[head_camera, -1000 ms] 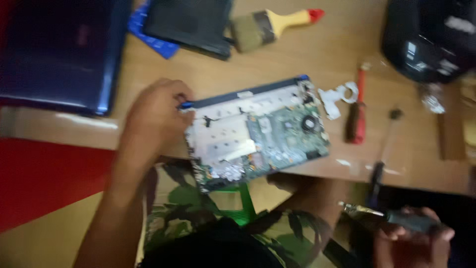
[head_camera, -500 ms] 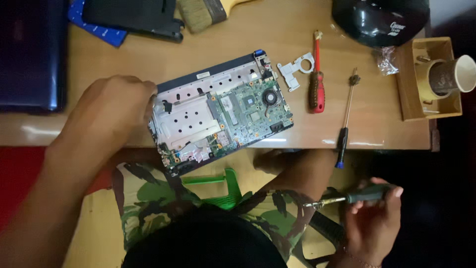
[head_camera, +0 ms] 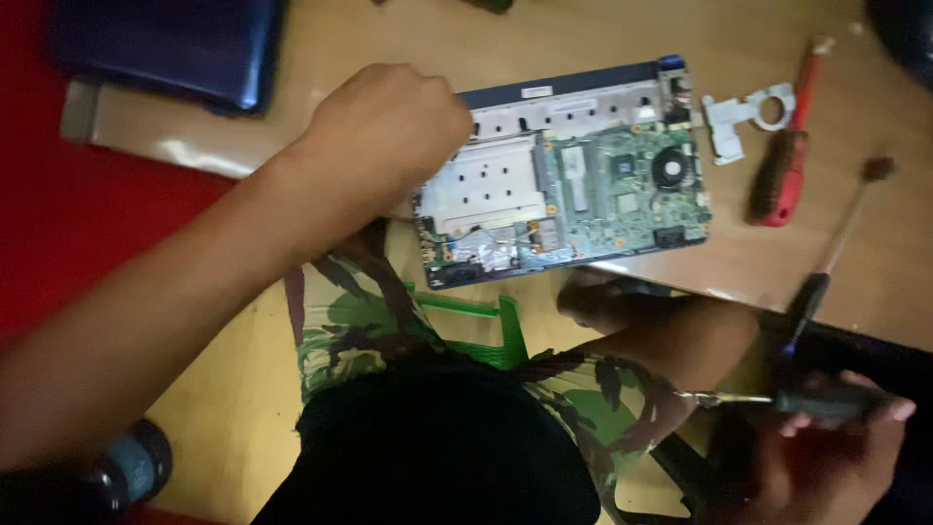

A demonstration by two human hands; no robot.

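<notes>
An opened small laptop base (head_camera: 573, 185) lies at the wooden table's near edge, its green circuit board, small fan and silver metal plate exposed. My left hand (head_camera: 384, 136) rests fisted on its left end, gripping that edge. My right hand (head_camera: 836, 437) is low at the right, below the table edge, closed around a dark-handled screwdriver (head_camera: 777, 399) whose thin shaft points left.
A red-handled screwdriver (head_camera: 782, 165), a white metal bracket (head_camera: 739, 117) and a long thin screwdriver (head_camera: 826, 262) lie right of the board. A dark blue laptop lid (head_camera: 165, 44) sits at the back left. My camouflage-trousered knees and a green stool (head_camera: 486, 326) are below.
The view has shifted and drawn closer; the board now sits higher and farther right. My left hand stays on its left end, my right hand keeps the screwdriver low at the right.
</notes>
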